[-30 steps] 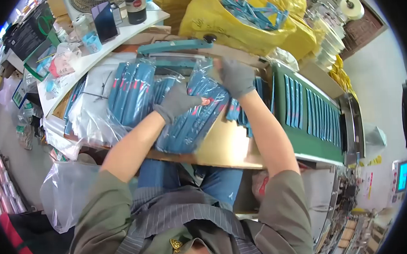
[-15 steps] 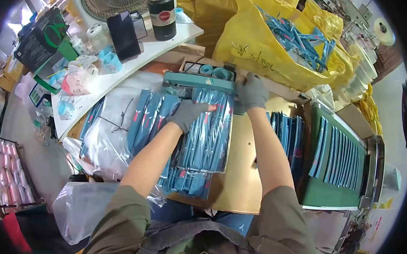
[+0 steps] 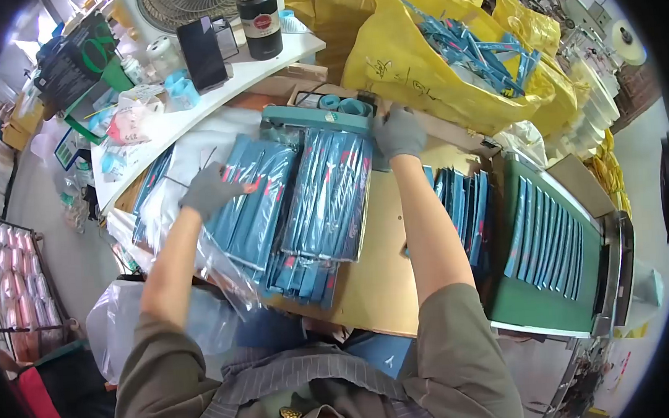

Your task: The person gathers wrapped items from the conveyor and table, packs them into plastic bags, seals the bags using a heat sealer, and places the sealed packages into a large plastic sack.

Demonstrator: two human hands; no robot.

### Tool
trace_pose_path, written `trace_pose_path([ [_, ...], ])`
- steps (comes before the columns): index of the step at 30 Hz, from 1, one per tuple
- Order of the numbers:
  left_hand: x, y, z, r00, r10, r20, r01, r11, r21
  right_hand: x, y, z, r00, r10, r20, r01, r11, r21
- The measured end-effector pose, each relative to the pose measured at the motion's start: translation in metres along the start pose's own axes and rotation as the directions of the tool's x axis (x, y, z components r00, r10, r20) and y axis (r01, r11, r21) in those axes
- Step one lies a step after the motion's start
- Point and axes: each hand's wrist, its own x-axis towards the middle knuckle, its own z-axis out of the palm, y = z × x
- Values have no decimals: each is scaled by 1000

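Note:
My left hand (image 3: 212, 190), in a grey glove with bare fingertips, lies over the upper left part of a stack of blue packets (image 3: 261, 206). Its fingers are apart on the packets. My right hand (image 3: 400, 131), also gloved, rests at the right end of a teal sealing bar (image 3: 317, 119); its fingers are curled and what they hold, if anything, is hidden. Between the hands, a clear bag of blue packets (image 3: 330, 194) lies with its top end at the bar. More blue packets (image 3: 304, 280) show beneath its lower edge.
Blue packets stand in a row (image 3: 464, 201) right of my right forearm, beside a green board (image 3: 508, 298) with more packets. A yellow bag (image 3: 395, 71) stands behind. At the back left, a white shelf (image 3: 265, 69) holds a phone (image 3: 202, 52), a black flask (image 3: 260, 26) and a fan.
My left hand has moved left, off the clear bag and onto the neighbouring stack. The clear bag now lies straight with its top at the bar. My right hand stays by the bar's right end.

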Motion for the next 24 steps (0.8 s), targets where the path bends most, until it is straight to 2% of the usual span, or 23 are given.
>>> trace_pose_path([
  [1, 8, -3, -2, 987, -17, 162, 24, 999, -41, -7, 0, -4, 999, 19, 32, -21, 997, 75],
  [2, 14, -8, -1, 987, -17, 160, 23, 999, -35, -20, 1, -5, 999, 21, 31, -24, 996, 81],
  [3, 22, -16, 2, 966, -30, 256, 61, 992, -112, -40, 6, -2, 998, 48, -34, -34, 939, 341],
  [4, 29, -20, 4, 939, -29, 343, 100, 977, -189, -58, 10, 3, 991, 85, -99, -12, 817, 577],
  [5, 36, -22, 4, 946, -19, 325, 87, 977, -195, -76, 23, 33, 996, -56, -68, 87, 731, 677],
  [7, 36, -25, 8, 960, 245, 135, -186, 919, -349, -144, 18, 35, 986, -91, 136, -55, 600, 798],
  [8, 3, 12, -13, 955, 224, 195, -113, 881, -459, -155, 27, 41, 817, -101, 567, -513, 319, 797],
  [9, -24, 39, -30, 947, 261, 188, -134, 851, -508, -164, 36, 56, 746, -68, 663, -661, 54, 749],
  [11, -57, 71, -51, 926, 370, 72, -236, 721, -652, -169, 31, 9, 722, -52, 690, -692, -48, 720],
  [12, -70, 79, -56, 929, 367, 53, -244, 713, -657, -168, 33, -3, 762, -105, 639, -646, -56, 761],
  [13, -84, 83, -60, 919, 388, 63, -210, 620, -756, -170, 27, -24, 764, -121, 634, -642, -41, 766],
  [14, -99, 87, -61, 909, 412, 70, -168, 514, -841, -177, 16, -54, 819, -149, 555, -565, -33, 824],
  [15, -121, 100, -54, 916, 400, 28, -193, 502, -843, -186, 7, -82, 862, -179, 474, -486, -28, 874],
  [16, -142, 114, -41, 924, 383, -13, -215, 489, -845, -196, -1, -100, 859, -168, 483, -494, -27, 869],
  [17, -136, 100, -5, 851, 521, -73, -266, 308, -913, -211, -5, -113, 881, -157, 446, -456, -33, 889],
  [18, -158, 108, 17, 878, 477, 29, -61, 173, -983, -230, -9, -117, 891, -166, 422, -434, -44, 900],
  [19, -175, 98, 31, 929, 334, 158, 91, 208, -974, -239, 6, -110, 858, -297, 419, -423, 56, 904],
  [20, -186, 80, 41, 888, 368, 276, 208, 214, -954, -249, 21, -103, 809, -422, 409, -384, 148, 911],
  [21, -195, 61, 64, 922, 342, 182, 102, 240, -965, -261, 21, -102, 672, -417, 612, -691, -56, 721],
  [22, -203, 42, 87, 946, 313, 86, -3, 275, -961, -278, 11, -101, 663, -404, 631, -706, -57, 706],
  [23, -218, 26, 100, 976, 218, 13, -71, 371, -926, -293, -1, -104, 662, -369, 653, -719, -67, 691],
  [24, -242, 10, 89, 989, 146, -17, -69, 356, -932, -306, -22, -106, 626, -346, 699, -686, 184, 704],
])
